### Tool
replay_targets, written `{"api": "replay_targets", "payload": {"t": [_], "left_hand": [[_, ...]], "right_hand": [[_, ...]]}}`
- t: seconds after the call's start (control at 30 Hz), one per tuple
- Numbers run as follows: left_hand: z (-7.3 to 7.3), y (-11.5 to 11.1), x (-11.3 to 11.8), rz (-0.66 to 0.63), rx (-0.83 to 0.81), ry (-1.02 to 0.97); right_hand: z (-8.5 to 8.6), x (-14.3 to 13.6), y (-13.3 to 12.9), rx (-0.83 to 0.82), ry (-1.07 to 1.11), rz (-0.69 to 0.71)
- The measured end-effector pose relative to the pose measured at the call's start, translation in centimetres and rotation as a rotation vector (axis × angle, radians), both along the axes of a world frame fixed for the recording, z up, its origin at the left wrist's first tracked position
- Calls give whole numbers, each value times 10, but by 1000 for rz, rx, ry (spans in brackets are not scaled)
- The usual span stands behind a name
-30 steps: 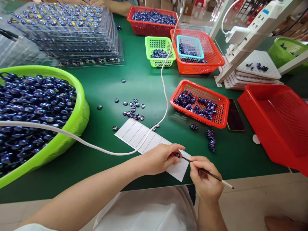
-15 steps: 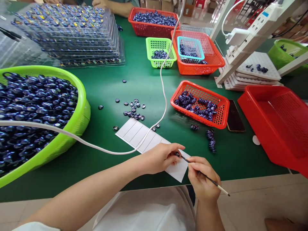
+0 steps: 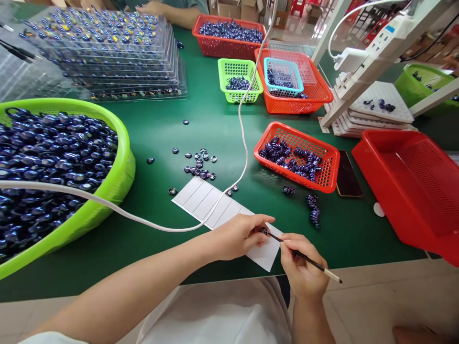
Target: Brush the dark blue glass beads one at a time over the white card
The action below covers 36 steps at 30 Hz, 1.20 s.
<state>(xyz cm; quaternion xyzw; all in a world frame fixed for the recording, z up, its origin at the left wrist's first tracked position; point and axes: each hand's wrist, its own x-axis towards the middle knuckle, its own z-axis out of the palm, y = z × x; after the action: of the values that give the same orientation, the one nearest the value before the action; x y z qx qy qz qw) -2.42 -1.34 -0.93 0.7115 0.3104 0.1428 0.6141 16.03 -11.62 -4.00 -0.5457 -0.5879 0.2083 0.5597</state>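
Near the table's front edge, your left hand pinches a small, glossy dark-blue bead over the white ruled card. Your right hand grips a thin brush; its long axis runs from the pale handle end at near right to the dark tip at far left, touching the bead.

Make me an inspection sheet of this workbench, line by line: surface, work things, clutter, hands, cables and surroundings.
Surface: green table, with a white sheet at the near edge.
Work things: left hand pinches a small dark bead over the sheet; right hand holds a thin brush with its tip at the bead.
Clutter: loose beads; big green basin full of beads; red basket part filled; dark phone; stacked clear trays.
Hands: both closed, one on the bead, one on the brush.
Cables: white cable crosses the table and sheet.
Surroundings: another person's arm at the far edge; empty red bin on the right.
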Motion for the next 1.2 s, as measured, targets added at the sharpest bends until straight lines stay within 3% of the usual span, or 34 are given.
{"api": "replay_targets", "payload": {"t": [0.37, 0.5, 0.57, 0.7, 0.83, 0.93, 1.1, 1.2], "left_hand": [[-3, -5, 4, 42, 23, 14], [1, -3, 3, 99, 58, 3], [7, 6, -7, 187, 178, 70], [9, 37, -42, 491, 623, 318], [-1, 50, -61, 579, 949, 493], [1, 41, -37, 470, 1014, 443], [8, 37, 48, 148, 959, 283], [1, 48, 87, 83, 939, 254]], "right_hand": [[-3, -1, 2, 42, 1, -21], [-1, 1, 3, -8, 210, -37], [1, 2, 4, -30, 353, -75], [0, 5, 5, 10, 461, -139], [-3, 7, 8, 51, 454, -121], [-3, 6, 9, 57, 477, -141], [2, 1, 6, 113, 594, -315], [6, 6, 4, 182, 629, -474]]}}
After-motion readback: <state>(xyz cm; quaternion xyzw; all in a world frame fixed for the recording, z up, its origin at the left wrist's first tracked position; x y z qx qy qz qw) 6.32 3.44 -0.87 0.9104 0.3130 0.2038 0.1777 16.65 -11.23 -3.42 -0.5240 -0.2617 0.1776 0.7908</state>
